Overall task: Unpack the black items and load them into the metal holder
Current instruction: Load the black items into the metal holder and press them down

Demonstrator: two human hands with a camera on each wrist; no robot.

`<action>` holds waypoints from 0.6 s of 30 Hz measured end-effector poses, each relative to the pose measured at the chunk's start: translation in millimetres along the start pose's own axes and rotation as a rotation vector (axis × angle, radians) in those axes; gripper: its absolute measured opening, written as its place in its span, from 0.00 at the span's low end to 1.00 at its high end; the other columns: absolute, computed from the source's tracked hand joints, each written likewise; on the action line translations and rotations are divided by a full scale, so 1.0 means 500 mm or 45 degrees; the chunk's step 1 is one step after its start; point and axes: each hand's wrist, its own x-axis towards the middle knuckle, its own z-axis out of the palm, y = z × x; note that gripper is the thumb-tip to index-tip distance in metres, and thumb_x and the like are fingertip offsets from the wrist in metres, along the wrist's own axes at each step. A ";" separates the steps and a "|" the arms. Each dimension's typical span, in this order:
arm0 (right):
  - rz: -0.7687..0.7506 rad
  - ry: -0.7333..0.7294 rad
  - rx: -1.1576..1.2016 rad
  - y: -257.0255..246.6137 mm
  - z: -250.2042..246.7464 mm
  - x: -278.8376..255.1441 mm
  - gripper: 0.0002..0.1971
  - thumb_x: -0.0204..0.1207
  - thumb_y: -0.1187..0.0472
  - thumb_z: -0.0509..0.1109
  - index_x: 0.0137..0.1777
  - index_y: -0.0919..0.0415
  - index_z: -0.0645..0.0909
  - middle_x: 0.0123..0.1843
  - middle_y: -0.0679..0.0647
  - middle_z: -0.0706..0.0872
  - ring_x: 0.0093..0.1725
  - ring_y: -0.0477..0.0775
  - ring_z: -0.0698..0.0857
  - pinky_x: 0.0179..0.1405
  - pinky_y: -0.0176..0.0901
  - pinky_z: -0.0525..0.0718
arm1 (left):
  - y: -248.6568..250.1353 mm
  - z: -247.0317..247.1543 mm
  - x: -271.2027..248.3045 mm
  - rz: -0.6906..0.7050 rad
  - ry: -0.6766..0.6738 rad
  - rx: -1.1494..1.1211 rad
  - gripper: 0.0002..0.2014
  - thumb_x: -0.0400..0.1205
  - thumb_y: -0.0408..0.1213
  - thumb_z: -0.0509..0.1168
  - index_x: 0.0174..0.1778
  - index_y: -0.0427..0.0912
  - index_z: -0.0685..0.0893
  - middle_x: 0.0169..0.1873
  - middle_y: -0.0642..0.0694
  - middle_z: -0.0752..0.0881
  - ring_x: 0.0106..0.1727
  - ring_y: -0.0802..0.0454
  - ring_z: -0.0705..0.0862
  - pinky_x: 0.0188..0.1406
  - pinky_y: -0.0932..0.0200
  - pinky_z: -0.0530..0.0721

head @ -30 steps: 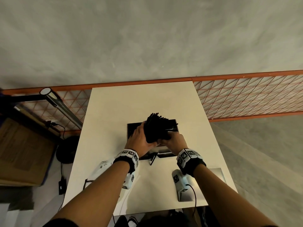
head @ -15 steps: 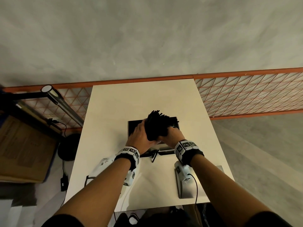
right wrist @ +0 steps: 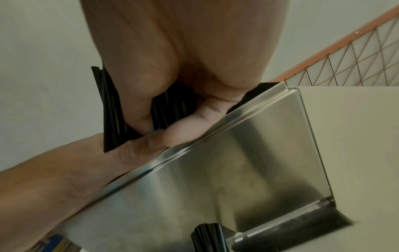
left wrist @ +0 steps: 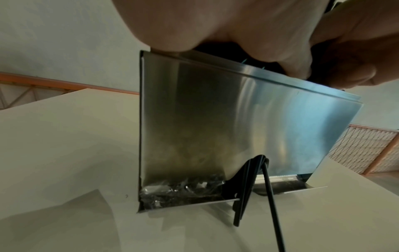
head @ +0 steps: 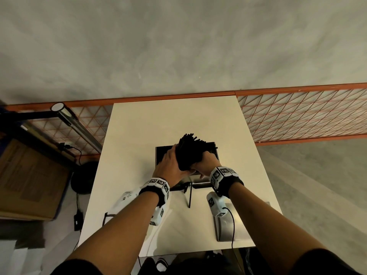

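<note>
Bundle of black sticks lowered, both hands gripping, above holder rim.

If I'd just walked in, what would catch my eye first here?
Most likely the thick bundle of black straws, fanned at the top and gripped by the left hand and the right hand over the open top of a shiny metal holder mid-table. Next, a few stray black straws poking from the slot at its base onto the white table.
</note>
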 end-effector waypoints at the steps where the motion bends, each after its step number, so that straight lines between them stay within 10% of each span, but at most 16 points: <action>1: -0.005 0.008 0.025 0.003 0.000 0.000 0.12 0.69 0.55 0.74 0.50 0.60 0.88 0.41 0.57 0.92 0.29 0.57 0.91 0.31 0.54 0.92 | 0.000 0.001 0.001 -0.007 -0.001 -0.008 0.63 0.65 0.69 0.79 0.88 0.44 0.52 0.80 0.43 0.72 0.79 0.43 0.74 0.72 0.40 0.81; 18: 0.044 0.282 0.428 -0.002 -0.046 -0.030 0.10 0.74 0.58 0.73 0.32 0.53 0.78 0.34 0.51 0.85 0.38 0.53 0.85 0.37 0.41 0.82 | -0.006 0.000 0.002 0.076 0.057 -0.114 0.59 0.66 0.62 0.81 0.87 0.47 0.56 0.79 0.45 0.73 0.78 0.44 0.74 0.76 0.40 0.78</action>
